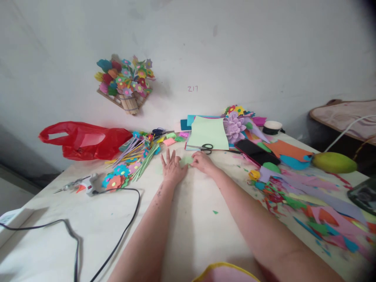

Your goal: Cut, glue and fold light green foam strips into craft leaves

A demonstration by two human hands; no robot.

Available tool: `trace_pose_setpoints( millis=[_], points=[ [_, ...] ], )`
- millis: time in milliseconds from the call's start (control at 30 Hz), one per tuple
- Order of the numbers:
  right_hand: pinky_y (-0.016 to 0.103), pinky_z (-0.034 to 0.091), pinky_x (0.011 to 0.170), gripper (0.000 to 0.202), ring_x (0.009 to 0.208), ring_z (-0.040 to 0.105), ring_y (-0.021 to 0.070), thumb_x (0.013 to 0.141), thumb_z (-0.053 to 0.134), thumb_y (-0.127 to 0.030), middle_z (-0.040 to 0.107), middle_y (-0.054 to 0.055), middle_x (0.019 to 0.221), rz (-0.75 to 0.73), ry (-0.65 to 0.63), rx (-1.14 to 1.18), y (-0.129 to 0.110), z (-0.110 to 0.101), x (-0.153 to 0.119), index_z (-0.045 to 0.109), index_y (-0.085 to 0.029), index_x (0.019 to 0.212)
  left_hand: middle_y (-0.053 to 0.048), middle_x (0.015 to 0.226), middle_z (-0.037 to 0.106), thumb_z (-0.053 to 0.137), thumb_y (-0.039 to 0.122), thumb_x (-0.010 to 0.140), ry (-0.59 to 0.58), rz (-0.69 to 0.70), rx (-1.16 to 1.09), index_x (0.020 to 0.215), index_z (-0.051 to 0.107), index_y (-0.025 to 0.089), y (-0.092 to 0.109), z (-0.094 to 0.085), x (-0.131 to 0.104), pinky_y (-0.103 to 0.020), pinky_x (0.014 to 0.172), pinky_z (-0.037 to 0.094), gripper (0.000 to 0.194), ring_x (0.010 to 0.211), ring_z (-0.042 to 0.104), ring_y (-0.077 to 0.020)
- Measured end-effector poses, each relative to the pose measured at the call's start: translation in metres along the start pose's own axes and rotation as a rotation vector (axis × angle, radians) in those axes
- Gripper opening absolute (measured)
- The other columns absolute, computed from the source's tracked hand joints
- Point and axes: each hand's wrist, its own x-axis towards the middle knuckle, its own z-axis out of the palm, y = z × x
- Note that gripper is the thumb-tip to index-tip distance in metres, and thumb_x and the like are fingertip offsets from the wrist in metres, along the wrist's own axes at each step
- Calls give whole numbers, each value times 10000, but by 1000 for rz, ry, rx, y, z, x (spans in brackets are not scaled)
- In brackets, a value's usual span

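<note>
My left hand (172, 167) lies flat on the table with its fingers spread, its thumb side against a small pale green piece (185, 160). From the other side my right hand (202, 161) pinches the edge of that piece; its exact shape is partly hidden by my fingers. Just behind my hands, black-handled scissors (205, 148) lie across the front of a light green sheet (209, 132). To the left of my left hand rests a bundle of green sticks (147, 161), with cut-out flowers (120, 172) nearby.
A glue gun (91, 185) with a black cord lies at the left, before a red plastic bag (85, 141). On the right are a phone (257, 152), coloured scraps (323, 219) and a yellow-green fruit (334, 162). A flower basket (129, 102) hangs on the wall.
</note>
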Motion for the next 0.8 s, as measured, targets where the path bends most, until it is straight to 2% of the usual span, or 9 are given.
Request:
trace_pose_setpoints(
  millis=[333,600,800],
  points=[
    [274,357,801,116,908,504,166,644,671,-251,614,40,963,38,-2,57,19,-3,-1,642,-172,563,-80,1367,323,415,464,747,-39,-36,-32,987,517,197,-3,6,0,-528,1027,-41,373,1309,-38,-261],
    [293,362,805,137,935,468,188,664,655,-297,604,29,983,25,-18,-27,20,-10,-3,647,-183,588,-76,1372,314,409,469,748,-49,-51,-40,982,518,205,-2,5,0,-537,1021,-44,370,1308,-41,-266],
    [303,355,820,154,946,455,197,672,644,-313,589,27,1025,72,-63,-48,23,-15,-3,641,-187,583,-69,1373,314,422,467,744,-45,-57,-38,975,525,211,-2,3,0,-543,1019,-42,360,1308,-40,-268]
  ],
)
